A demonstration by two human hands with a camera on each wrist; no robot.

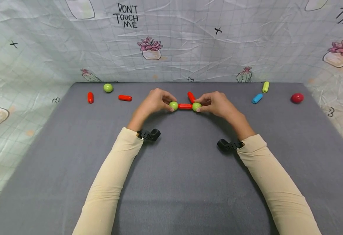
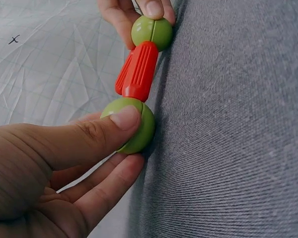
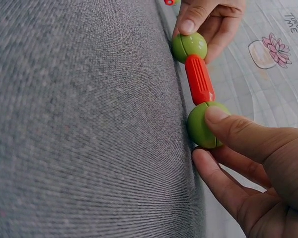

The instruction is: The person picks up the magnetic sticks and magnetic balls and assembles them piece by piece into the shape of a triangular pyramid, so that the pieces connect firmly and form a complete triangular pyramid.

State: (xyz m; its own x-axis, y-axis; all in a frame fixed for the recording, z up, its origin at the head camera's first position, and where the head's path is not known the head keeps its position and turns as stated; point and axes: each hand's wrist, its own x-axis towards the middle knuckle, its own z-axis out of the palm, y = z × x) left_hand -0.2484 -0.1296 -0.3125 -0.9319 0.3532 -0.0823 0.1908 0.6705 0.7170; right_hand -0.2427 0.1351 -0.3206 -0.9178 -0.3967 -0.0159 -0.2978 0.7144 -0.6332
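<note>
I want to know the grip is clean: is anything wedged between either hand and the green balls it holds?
Nothing visible. The left hand pinches one green ball directly, and the right hand pinches the other green ball, with the red rod joined between them. Another red rod lies behind, apart.
</note>
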